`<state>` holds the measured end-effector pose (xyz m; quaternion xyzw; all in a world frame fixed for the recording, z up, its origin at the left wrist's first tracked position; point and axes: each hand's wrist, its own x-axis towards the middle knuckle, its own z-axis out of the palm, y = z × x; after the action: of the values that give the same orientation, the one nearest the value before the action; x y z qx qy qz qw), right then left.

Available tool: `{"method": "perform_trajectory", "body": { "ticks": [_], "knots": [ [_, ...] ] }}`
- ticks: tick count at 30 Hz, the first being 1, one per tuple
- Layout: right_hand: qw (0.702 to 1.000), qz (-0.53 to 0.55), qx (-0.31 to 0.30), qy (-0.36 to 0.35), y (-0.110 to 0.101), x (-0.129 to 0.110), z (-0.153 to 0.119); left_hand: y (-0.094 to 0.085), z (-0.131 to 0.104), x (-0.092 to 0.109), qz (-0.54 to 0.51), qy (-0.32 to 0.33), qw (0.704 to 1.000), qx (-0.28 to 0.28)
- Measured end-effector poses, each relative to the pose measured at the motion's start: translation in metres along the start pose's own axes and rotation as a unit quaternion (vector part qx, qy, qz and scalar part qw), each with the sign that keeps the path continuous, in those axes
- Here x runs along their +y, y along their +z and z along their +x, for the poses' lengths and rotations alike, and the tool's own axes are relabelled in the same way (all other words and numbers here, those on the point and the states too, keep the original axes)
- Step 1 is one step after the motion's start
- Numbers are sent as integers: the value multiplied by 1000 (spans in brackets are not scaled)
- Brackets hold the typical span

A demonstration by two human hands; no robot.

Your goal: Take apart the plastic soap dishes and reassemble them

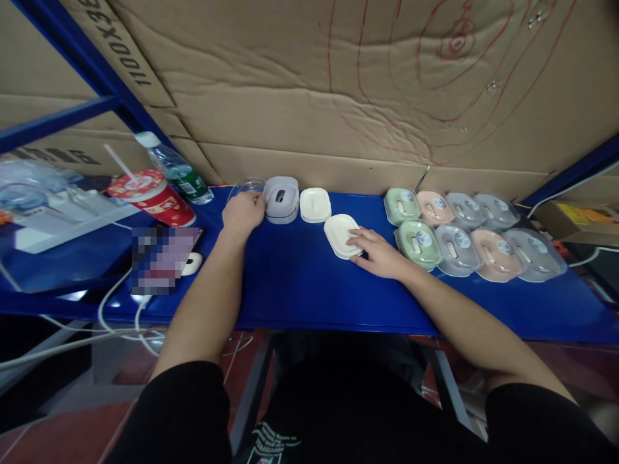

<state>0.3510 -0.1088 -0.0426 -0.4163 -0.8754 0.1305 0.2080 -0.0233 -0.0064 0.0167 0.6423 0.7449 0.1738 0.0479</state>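
At the back left of the blue tabletop, my left hand [243,212] is closed with its fingers curled at the near edge of a clear plastic cover [247,185]. Just right of that hand stands a grey lidded container [281,201] with a dark oval slot on top. Beside it lies a cream square lid [315,205]. My right hand [378,253] grips the right edge of a second cream lid [339,236], fingers over its top and thumb along the near side. The fingertips of my left hand are partly hidden.
Two rows of green, peach and grey containers [418,243] under clear covers stand at the right. On the left are a red cup [159,198] with a straw, a water bottle [181,174], a phone [167,261] and white cables. Cardboard [271,84] walls the back.
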Motion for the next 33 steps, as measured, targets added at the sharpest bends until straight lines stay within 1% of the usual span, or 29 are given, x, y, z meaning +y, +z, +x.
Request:
{"method": "perform_trajectory", "body": {
  "ticks": [7, 13, 20, 22, 25, 28, 31, 33],
  "knots": [
    [1000, 1, -4, 2, -2, -1, 1, 0, 1, -1, -4, -9, 1000, -4],
    [1000, -3, -13, 7, -1, 0, 1, -4, -1, 3, 1, -7, 1000, -22],
    [1000, 3, -6, 11, -2, -2, 1, -9, -2, 7, 12, -28, 999, -37],
    [1000, 6, -4, 13, -4, -3, 1, -9, -2, 5, 9, -32, 999, -28],
    [1000, 13, -2, 11, -6, -3, 3, -10, 0, 1, -4, -41, 999, 10],
    [999, 29, 18, -1, -6, -3, 4, -11, 0, -3, -8, -50, 998, 41],
    [996, 57, 65, -12, -7, -4, 4, -10, 0, -7, -11, -44, 998, 45],
    [992, 67, 104, -7, -8, -6, 4, -8, 0, -9, -15, -45, 998, 44]
  ]
}}
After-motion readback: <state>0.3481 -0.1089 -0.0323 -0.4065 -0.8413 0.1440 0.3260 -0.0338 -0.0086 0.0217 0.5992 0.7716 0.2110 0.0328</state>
